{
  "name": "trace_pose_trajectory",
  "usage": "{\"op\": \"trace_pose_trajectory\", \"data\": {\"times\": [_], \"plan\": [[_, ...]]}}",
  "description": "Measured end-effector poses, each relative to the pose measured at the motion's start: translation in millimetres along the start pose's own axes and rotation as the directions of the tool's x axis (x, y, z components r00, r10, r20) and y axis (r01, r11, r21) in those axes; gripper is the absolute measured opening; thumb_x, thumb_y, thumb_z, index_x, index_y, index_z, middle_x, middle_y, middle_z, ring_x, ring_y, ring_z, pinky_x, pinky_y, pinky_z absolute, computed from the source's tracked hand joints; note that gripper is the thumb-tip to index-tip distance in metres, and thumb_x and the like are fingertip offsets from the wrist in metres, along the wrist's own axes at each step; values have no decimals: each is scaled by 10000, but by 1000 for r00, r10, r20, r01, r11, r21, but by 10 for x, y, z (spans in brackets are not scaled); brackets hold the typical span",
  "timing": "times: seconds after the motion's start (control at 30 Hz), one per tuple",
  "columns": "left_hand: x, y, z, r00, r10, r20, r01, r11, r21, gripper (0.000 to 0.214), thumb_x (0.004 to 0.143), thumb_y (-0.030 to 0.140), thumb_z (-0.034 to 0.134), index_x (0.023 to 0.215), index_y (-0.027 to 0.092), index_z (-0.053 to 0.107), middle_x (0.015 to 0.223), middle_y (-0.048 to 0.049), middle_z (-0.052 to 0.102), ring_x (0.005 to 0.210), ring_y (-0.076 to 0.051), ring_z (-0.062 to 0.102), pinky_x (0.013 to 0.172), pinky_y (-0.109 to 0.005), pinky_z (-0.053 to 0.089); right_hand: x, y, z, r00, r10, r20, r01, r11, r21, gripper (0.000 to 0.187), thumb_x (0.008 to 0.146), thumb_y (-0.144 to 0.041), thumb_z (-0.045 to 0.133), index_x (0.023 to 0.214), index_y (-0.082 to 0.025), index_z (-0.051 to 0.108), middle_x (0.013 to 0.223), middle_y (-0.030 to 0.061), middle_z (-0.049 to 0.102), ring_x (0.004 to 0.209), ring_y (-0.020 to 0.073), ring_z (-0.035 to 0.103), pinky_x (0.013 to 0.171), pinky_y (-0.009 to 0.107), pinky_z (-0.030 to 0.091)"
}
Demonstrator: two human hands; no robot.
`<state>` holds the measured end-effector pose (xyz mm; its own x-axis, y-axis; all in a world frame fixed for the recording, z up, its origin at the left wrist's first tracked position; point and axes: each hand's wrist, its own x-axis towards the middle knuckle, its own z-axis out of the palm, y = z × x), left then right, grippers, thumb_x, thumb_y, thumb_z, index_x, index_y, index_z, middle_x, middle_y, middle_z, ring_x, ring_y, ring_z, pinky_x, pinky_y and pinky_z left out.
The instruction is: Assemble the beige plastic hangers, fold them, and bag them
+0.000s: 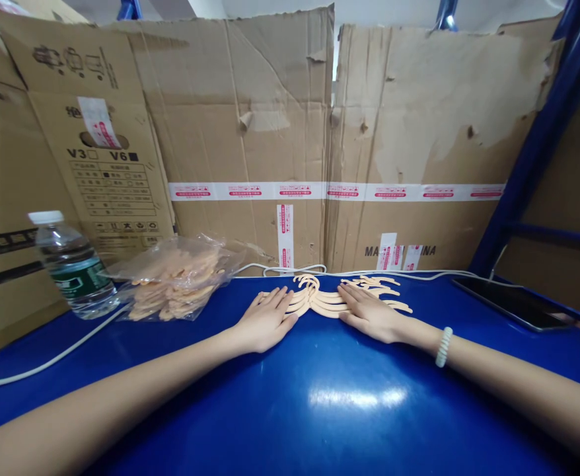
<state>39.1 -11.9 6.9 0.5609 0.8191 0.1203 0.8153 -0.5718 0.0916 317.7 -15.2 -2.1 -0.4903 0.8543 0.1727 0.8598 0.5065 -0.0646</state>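
Both hands, left hand (266, 322) and right hand (370, 312), are laid palm-down with fingers stretched out, so pretty much released; no grip can be made out. The back is walled off by taped cardboard (250, 145), and the blue tabletop (290, 396) is used as the work surface. A stack of what look like peach hangers (310, 299) is fanned out mid-table, partly covered by both hands. Looks like the straightening step is being done, tbh; next, fingertips would probably need to be slid under the edges. Similar pieces are packed in a clear bag (141, 264) off left. A dark phone (510, 304) is parked far right, and a pale bracelet (444, 347) is worn on the right arm.
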Motion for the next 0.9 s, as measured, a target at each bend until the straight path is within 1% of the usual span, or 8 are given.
{"op": "trace_pose_trajectory", "data": {"times": [0.23,0.33,0.43,0.5,0.57,0.67,0.77,0.9], "plan": [[-47,31,-54,999,16,-43,-17,1000,-22,630,971,491,312,1454,87,352,1523,-193,312,1425,-324,271,1135,-550,215,-46,-83,-65,1000,22,2,-22,999,25,763,936,-570,314,1434,5,369,1510,253,308,1421,359,236,1151,517,226],[-188,97,-131,990,24,-140,-27,1000,-16,594,972,460,340,1443,97,357,1516,-180,352,1422,-319,282,1142,-571,186,-125,-174,-182,983,32,-183,-19,997,70,625,942,-521,335,1377,-81,426,1445,229,427,1375,346,337,1116,533,270],[-424,185,-191,955,155,-252,-163,987,-11,456,927,314,455,1355,157,455,1428,-129,496,1350,-298,397,1132,-560,224,-225,-283,-273,883,74,-464,40,972,230,248,915,-381,408,996,-182,531,1003,133,641,950,252,609,836,388,492],[-584,238,-193,913,262,-314,-292,955,-52,386,880,224,499,1264,184,511,1313,-108,583,1221,-277,509,1057,-497,362,-290,-380,-277,844,117,-523,66,946,319,181,865,-322,467,724,-235,394,675,7,527,610,165,521,577,274,441],[-704,274,-167,895,308,-323,-355,930,-97,348,856,188,516,1204,188,528,1221,-101,622,1124,-264,557,993,-457,424,-349,-503,-234,851,127,-509,88,923,376,328,846,-291,480,633,-249,234,548,-63,340,484,112,352,476,229,319],[-781,288,-120,912,288,-291,-346,923,-170,368,844,159,521,1210,189,504,1176,-97,628,1086,-255,569,956,-423,454,-434,-707,-135,899,32,-437,166,899,406,400,884,-262,437,605,-237,152,521,-84,187,461,91,190,442,227,207],[-780,272,-100,931,251,-264,-313,922,-227,358,841,140,511,1196,191,504,1156,-91,624,1067,-249,571,932,-406,469,-510,-858,-59,931,-129,-341,253,902,349,430,902,-242,443,589,-219,149,505,-81,171,458,90,151,451,253,162],[-771,259,-105,931,268,-249,-329,912,-245,343,852,141,498,1192,186,509,1147,-92,618,1048,-248,568,920,-410,471,-568,-919,-25,960,-204,-190,255,919,300,442,951,-272,396,568,-201,188,494,-61,244,468,98,184,484,275,167]]}}
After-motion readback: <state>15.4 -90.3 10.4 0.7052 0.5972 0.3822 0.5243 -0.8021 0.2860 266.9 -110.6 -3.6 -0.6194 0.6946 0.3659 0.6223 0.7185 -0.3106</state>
